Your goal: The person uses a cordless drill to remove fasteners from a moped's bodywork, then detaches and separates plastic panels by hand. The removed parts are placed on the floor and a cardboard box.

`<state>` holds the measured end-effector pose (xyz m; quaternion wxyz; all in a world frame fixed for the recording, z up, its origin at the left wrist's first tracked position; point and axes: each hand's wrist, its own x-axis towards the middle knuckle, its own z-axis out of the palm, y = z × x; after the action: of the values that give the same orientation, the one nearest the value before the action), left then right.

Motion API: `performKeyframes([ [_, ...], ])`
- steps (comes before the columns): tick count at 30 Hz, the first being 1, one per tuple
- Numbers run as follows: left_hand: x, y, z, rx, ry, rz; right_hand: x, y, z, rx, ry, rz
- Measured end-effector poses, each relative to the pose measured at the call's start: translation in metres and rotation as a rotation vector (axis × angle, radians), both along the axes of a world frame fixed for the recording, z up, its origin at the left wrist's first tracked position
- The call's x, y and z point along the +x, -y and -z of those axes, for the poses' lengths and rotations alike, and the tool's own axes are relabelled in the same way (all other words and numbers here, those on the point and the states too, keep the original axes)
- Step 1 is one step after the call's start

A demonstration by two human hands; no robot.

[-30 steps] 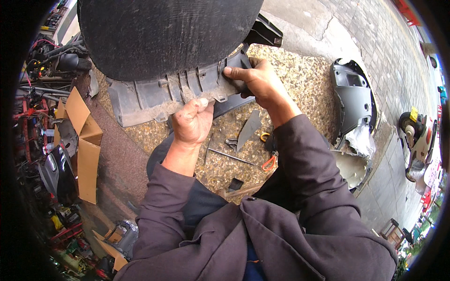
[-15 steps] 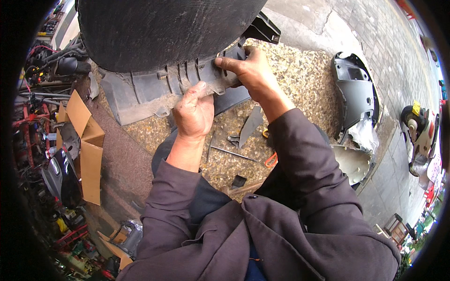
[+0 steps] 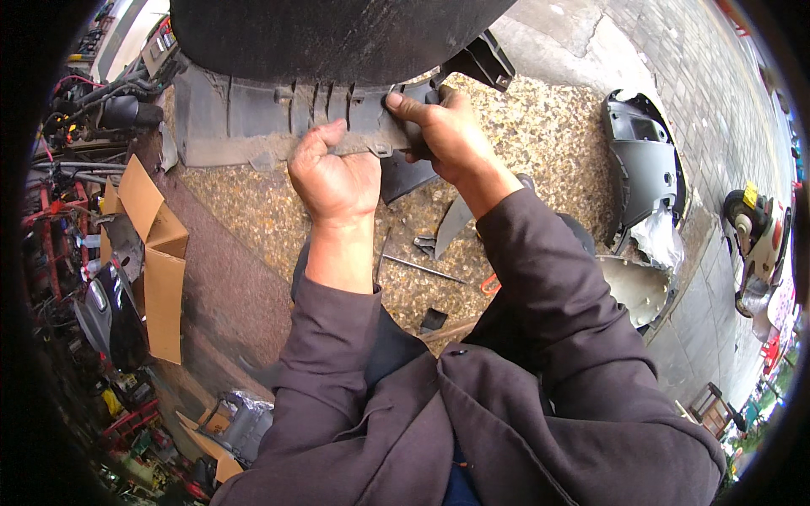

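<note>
A large, dusty black plastic vehicle panel (image 3: 245, 122) with a ribbed, tabbed lower edge fills the upper part of the view. My left hand (image 3: 336, 179) is closed around its near edge, thumb on top and fingers out of sight beneath. Farther right, my right hand (image 3: 451, 131) grips the same edge, its thumb pressing the ribbed surface. The big smooth, scuffed part (image 3: 337, 38) of the panel curves up beyond both hands. A dark bracket-like end (image 3: 485, 61) sticks out past my right hand. Below the panel shows a dark flat piece (image 3: 405, 175), partly covered.
On the speckled ground lie a thin metal rod (image 3: 422, 268), a grey plastic shard (image 3: 454, 226) and a small black piece (image 3: 434, 320). A grey body panel (image 3: 643, 164) stands at the right. Cardboard box (image 3: 164, 261) and cluttered parts line the left. A scooter (image 3: 755, 244) is far right.
The panel has turned a little, its left end swinging up and away from me. My left hand has shifted slightly left and upward with it; my right hand keeps its grip.
</note>
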<state>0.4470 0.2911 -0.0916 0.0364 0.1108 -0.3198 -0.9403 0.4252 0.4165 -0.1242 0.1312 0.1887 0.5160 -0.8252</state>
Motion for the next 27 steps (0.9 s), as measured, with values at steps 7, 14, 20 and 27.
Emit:
performKeyframes([
  [7, -0.012, 0.013, -0.001, 0.021, 0.057, -0.099, 0.003, 0.018, 0.0, 0.095, -0.097, 0.07],
  [14, -0.01, 0.016, -0.001, -0.04, 0.054, -0.118, 0.004, 0.022, -0.003, 0.016, -0.012, 0.039],
  [20, -0.016, 0.021, 0.005, 0.002, 0.068, -0.112, 0.005, 0.013, 0.001, 0.054, -0.089, 0.007],
  [27, -0.019, 0.049, 0.012, 0.155, 0.043, 0.038, -0.001, -0.024, -0.005, -0.185, -0.204, -0.069],
])
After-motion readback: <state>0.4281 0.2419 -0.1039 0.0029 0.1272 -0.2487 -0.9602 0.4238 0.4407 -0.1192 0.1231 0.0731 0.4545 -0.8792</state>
